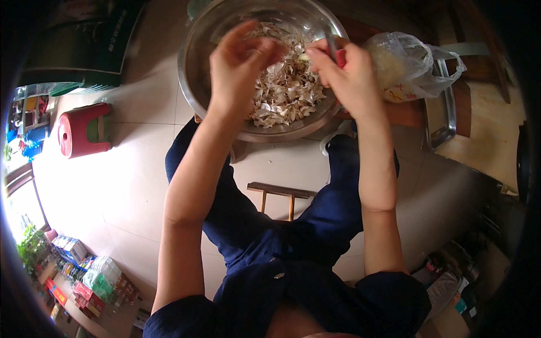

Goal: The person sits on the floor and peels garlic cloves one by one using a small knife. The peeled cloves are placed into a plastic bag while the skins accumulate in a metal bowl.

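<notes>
A wide stainless steel basin [192,91] lies before me, holding a heap of dry, papery garlic skins [287,95]. Over its right side, my right hand [344,69] grips a small knife [340,58] with a red handle part and a dark, blurred blade. A pale piece, seemingly a garlic clove [303,57], shows at the same hand's thumb and fingertips. My left hand [243,63] hovers above the skins on the left, blurred by motion. Its fingers are spread apart and no held thing shows in them.
Right of the basin sits a clear plastic bag [397,67] with pale contents, beside a metal-framed thing [450,107]. A red and green plastic stool [84,130] stands on the tiled floor at left. Between my legs is a wooden rail [279,190]. Packaged goods [99,274] fill the lower left.
</notes>
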